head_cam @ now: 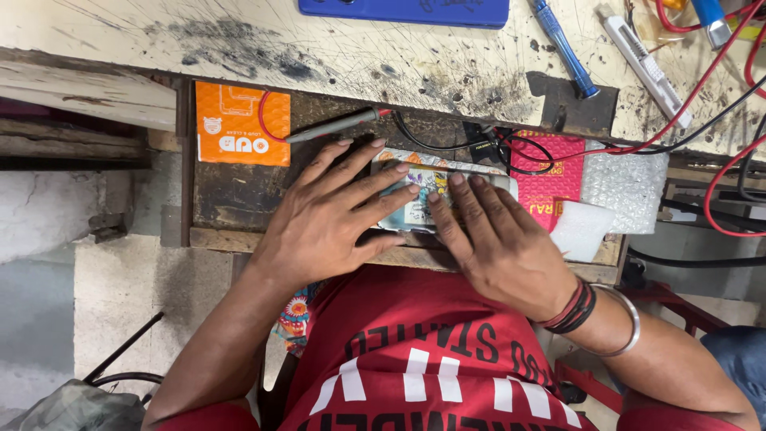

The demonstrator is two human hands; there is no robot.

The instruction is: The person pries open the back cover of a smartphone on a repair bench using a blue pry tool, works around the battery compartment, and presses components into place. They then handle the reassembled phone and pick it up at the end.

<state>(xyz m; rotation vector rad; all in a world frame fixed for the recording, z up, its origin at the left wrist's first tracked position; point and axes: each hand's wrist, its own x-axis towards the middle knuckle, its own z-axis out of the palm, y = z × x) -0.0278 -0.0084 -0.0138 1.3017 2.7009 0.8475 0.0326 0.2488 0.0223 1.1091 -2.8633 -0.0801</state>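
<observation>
In the open drawer (239, 191) under the bench, a flat phone (423, 191) with a colourful back, pressed down by left hand (331, 211) and right hand (495, 239), both with fingers spread, gripping nothing; probably light, stiff, slippery and fragile, best taken by the 2 long edges.

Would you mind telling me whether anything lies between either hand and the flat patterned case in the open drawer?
Nothing visible does. The left hand and the right hand both rest flat on the patterned case, fingers touching it directly. The grey probe lies behind, clear of them.
</observation>
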